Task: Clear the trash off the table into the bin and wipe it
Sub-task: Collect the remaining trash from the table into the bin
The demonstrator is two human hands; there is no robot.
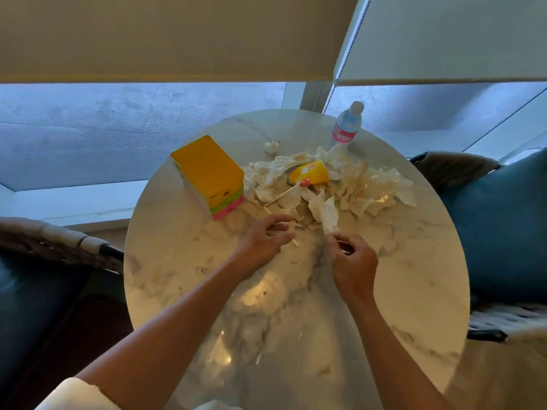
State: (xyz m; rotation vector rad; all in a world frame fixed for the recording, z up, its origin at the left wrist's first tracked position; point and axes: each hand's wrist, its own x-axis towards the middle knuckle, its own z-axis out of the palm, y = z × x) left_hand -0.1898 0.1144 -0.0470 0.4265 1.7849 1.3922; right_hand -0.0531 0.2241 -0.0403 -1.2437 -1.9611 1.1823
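- Nearest the camera, a white sleeve (78, 393) covers the left forearm at the bottom left, and both bare forearms reach out over the round marble table (296, 335).
- Left of the table stands a dark chair (44, 261) with a woven rim.
- On the table's left part lies a yellow box (207, 170) with green and pink bands at its near end, touching the edge of the trash pile.
- The person's left hand (263, 238) has its fingers curled loosely over small paper scraps (294, 242) at the near edge of the pile; whether it grips any cannot be told.
- A heap of crumpled tissues (340, 184) fills the table's middle, with a yellow paper cup (310, 173) on its side among them and a thin stick (285, 195) just beside it.
- The right hand (352, 258) pinches the near end of a white tissue (327, 214).
- A water bottle (346, 125) with a pink label stands upright at the far edge.
- At the far right sits a blue cushion (503, 226).
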